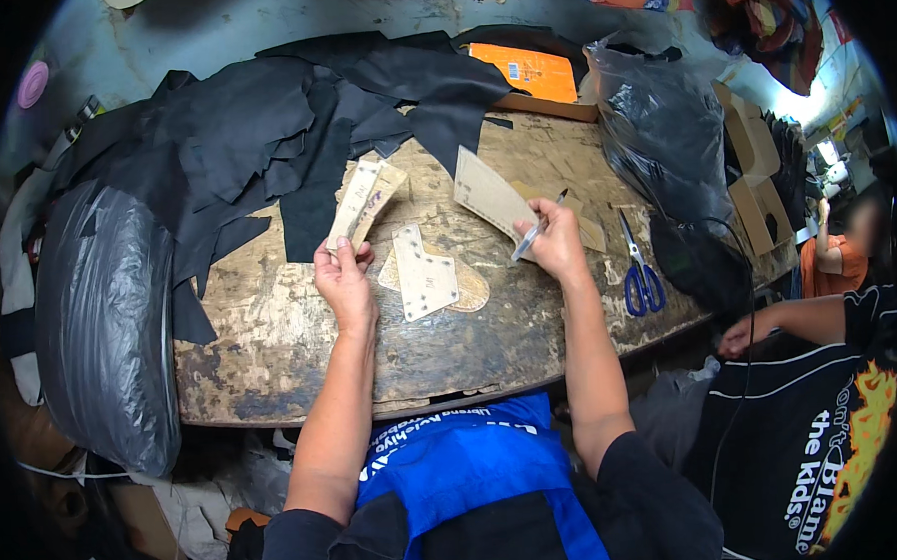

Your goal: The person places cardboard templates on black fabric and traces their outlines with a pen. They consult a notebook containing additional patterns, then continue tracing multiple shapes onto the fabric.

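Note:
My left hand (346,279) pinches several tan cardboard pattern pieces (357,197) by their lower end, fanned slightly apart. My right hand (557,240) grips a longer cardboard pattern (487,192) with a row of marks along its edge. A pen (563,195) is tucked in the same hand, its dark tip sticking up past the fingers. Between my hands, a studded cardboard pattern (428,279) lies on the worn wooden table (272,373), partly over a rounded tan piece (472,291). More flat tan pieces (591,232) lie behind my right hand.
Blue-handled scissors (643,284) lie right of my right hand. Black leather sheets (232,129) cover the table's far left, beside a plastic-wrapped bundle (105,325). An orange package (529,71), a dark-filled plastic bag (662,121) and a cardboard box (761,206) stand farther back. Another person's arm (796,322) is at right.

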The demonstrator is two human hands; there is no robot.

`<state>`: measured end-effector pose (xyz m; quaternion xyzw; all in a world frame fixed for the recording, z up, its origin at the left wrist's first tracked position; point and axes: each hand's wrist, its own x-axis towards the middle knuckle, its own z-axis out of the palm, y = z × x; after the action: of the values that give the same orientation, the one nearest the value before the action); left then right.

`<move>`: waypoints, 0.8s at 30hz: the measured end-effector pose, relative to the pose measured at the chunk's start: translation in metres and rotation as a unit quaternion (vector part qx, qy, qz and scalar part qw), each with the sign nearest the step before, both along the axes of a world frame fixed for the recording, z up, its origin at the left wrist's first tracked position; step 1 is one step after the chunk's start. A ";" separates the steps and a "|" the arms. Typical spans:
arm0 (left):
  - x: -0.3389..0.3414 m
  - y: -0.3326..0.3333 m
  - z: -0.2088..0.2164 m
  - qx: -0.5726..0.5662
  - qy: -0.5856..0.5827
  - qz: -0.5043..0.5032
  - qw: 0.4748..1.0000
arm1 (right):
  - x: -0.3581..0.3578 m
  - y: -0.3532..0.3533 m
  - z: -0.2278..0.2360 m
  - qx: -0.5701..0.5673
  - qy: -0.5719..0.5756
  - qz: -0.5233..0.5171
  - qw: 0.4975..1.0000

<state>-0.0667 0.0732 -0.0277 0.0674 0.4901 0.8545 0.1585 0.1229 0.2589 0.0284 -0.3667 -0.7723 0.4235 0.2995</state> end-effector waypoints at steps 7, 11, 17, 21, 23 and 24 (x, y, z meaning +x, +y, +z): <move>0.000 0.000 -0.001 0.007 0.002 0.007 1.000 | -0.004 0.018 -0.004 -0.184 0.047 0.113 0.975; 0.002 0.001 -0.001 -0.004 0.007 0.004 1.000 | 0.000 0.014 -0.007 -0.090 -0.026 0.055 0.994; 0.006 0.001 0.001 -0.034 0.030 0.005 0.999 | 0.062 0.055 0.002 0.123 -0.303 -0.176 0.929; 0.007 0.002 0.002 -0.042 0.034 0.000 0.999 | 0.075 0.078 -0.013 0.085 -0.279 -0.160 0.943; 0.007 0.002 0.002 -0.034 0.036 0.002 0.999 | 0.075 0.082 -0.013 0.030 -0.210 -0.163 0.964; 0.006 0.002 0.002 -0.038 0.037 0.002 0.999 | 0.072 0.083 -0.011 0.008 -0.139 -0.162 0.977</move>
<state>-0.0606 0.0757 -0.0256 0.0919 0.5278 0.8325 0.1409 0.1952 0.3422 0.0178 -0.5402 -0.7399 0.3081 0.2566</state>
